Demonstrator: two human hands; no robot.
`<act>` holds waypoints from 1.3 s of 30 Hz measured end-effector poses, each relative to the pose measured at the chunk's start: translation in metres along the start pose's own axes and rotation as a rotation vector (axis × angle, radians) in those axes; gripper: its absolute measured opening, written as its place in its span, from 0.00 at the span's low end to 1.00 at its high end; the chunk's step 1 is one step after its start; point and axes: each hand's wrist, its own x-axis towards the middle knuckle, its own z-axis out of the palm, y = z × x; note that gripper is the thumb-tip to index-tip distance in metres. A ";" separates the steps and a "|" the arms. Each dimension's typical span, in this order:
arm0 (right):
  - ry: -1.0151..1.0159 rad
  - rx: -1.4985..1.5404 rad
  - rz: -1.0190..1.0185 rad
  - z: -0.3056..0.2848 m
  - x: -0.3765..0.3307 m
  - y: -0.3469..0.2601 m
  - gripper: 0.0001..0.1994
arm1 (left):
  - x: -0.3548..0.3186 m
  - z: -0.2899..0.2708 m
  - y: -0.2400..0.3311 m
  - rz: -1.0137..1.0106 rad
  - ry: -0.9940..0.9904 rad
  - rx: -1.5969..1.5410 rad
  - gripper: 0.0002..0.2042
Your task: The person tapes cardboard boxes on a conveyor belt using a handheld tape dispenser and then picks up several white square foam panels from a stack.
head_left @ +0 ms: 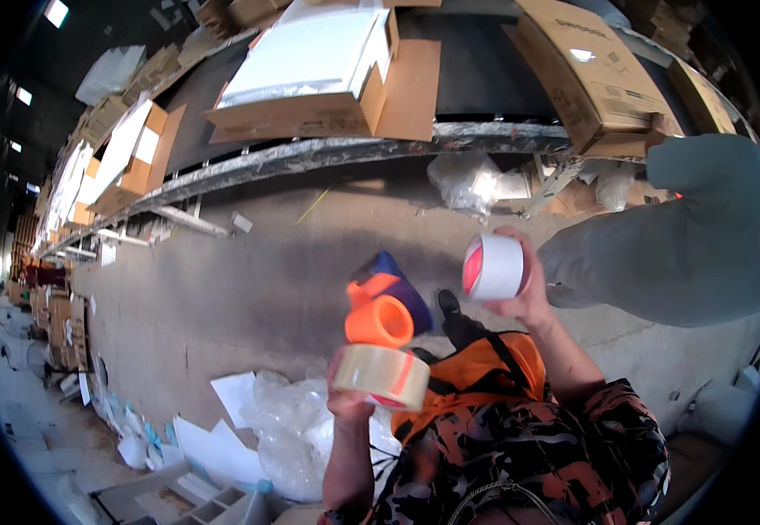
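My left hand [349,398] is closed on a roll of clear packing tape [367,372] with a red-marked core. Just beyond that roll, touching or overlapping it, is an orange and dark-blue tape dispenser [382,317], its round orange hub turned toward me. Whether the same fingers also hold the dispenser I cannot tell. Off to the right, my right hand [531,284] grips a white tape roll [498,266] with a pinkish-red core, its thumb and fingers wrapped around the far side. An orange and black bag [485,376] hangs at my waist.
A conveyor with a worn metal edge [310,157] runs across the far side, carrying an open carton of white sheets [301,61] and a closed brown carton [603,74]. A person in grey [669,254] is close on my right. Plastic wrap [288,429] lies at lower left.
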 end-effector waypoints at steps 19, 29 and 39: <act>0.033 -0.383 -0.240 0.092 0.092 0.049 0.27 | 0.145 0.031 0.012 0.447 -0.033 0.405 0.43; 0.289 -0.574 -0.680 0.104 0.148 0.012 0.19 | 0.186 0.041 0.053 0.153 -0.354 0.149 0.65; 0.253 -0.376 -0.457 0.130 0.158 0.026 0.32 | 0.223 -0.054 0.022 -0.050 -0.559 -0.158 0.38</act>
